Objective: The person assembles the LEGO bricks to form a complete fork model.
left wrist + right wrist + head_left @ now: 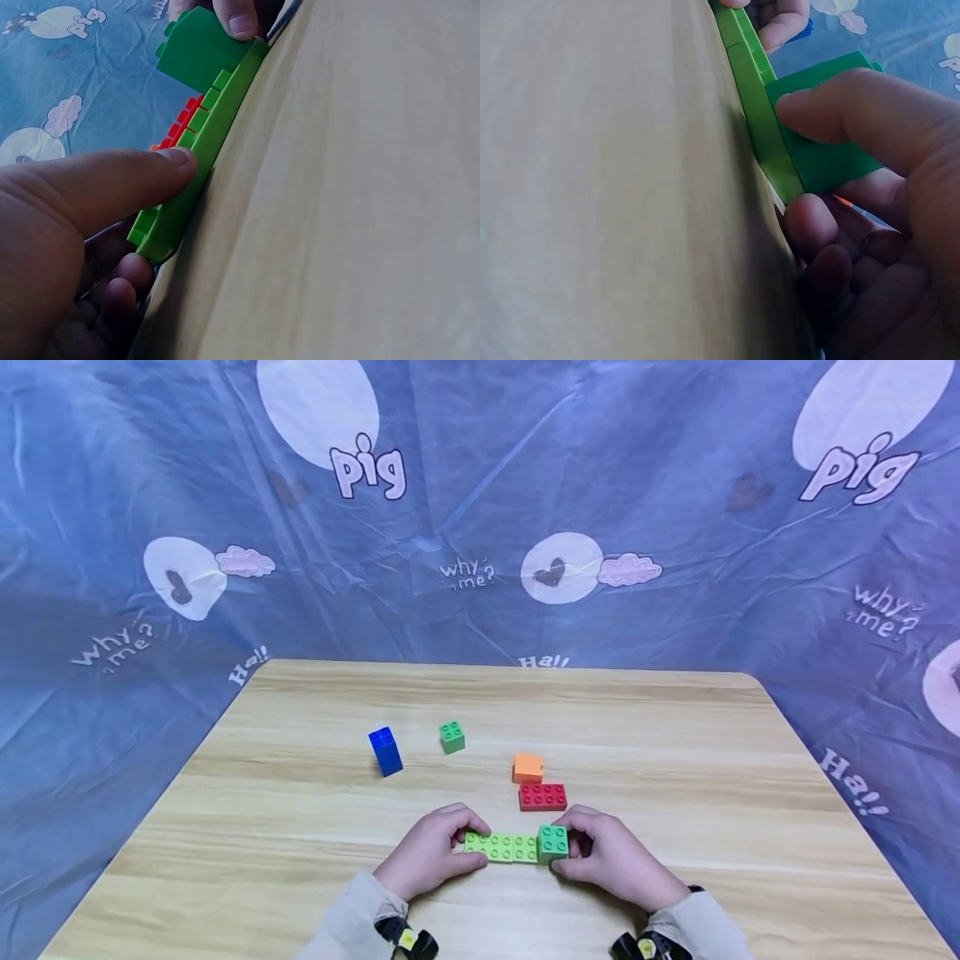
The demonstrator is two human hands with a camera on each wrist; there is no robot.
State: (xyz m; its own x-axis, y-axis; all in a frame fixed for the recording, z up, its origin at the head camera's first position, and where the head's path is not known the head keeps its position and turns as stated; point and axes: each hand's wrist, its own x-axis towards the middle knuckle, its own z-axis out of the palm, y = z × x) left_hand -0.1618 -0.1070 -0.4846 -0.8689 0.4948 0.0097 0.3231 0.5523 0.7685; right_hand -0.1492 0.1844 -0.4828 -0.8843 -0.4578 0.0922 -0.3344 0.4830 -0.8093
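Observation:
Two light green flat bricks [501,849] lie end to end on the table, a thin seam between them. My left hand [437,850] pinches the left end, its thumb [161,180] against the near side. On the right end sits a darker green brick [553,842], studs up. With thumb and fingers, my right hand [611,862] grips this brick; the thumb [821,112] presses its near face. In the left wrist view the darker brick [202,51] looks tilted against the light green strip, and I cannot tell whether it is fully seated.
Just beyond the hands lies a red brick [543,797], with an orange brick [528,767] behind it. Farther left stand a small green brick [452,737] and a tall blue brick [386,752]. A blue printed cloth [465,510] hangs behind the wooden table [637,727].

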